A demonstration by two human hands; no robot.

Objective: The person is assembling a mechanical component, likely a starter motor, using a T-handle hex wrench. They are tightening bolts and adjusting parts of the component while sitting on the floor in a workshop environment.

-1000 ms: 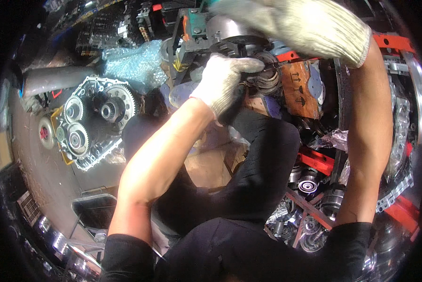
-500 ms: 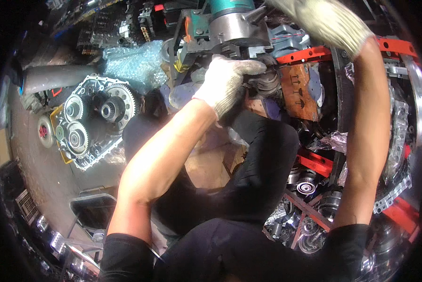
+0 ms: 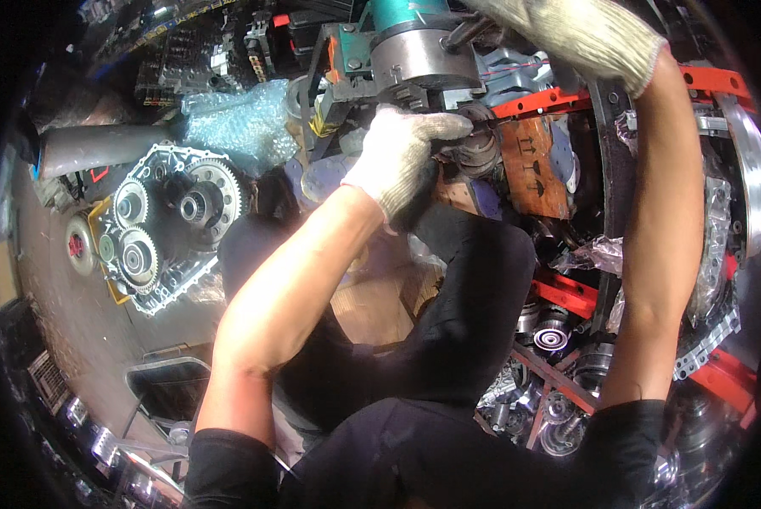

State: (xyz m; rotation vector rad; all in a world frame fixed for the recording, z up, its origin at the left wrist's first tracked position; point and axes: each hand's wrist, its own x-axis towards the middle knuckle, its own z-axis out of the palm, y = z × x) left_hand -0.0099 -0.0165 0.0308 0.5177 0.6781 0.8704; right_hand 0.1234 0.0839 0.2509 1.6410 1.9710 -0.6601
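Both hands wear cream knitted gloves. My left hand (image 3: 397, 157) is closed at a round, ridged metal part (image 3: 475, 154) below the machine's head, its thumb stretched to the right over the top. The other fingers are hidden beneath. Above it stands a green machine (image 3: 410, 12) with a thick silver metal collar (image 3: 423, 61). A dark metal lever (image 3: 467, 32) sticks out from the collar's right side. My right hand (image 3: 597, 38) is up at the top edge, fingers curled at the lever's end; the fingertips are partly cut off.
To the left lies an open gear housing (image 3: 177, 225) with several gears. Bubble wrap (image 3: 240, 127) sits behind it. An orange-brown cardboard piece (image 3: 533, 165) and a red perforated rail (image 3: 542, 103) are at the right. Loose metal parts (image 3: 559, 416) fill a rack at lower right.
The lever and collar appear turned slightly, with the lever lying a little lower. My right hand has shifted slightly with it. My left hand stays at the round metal part.
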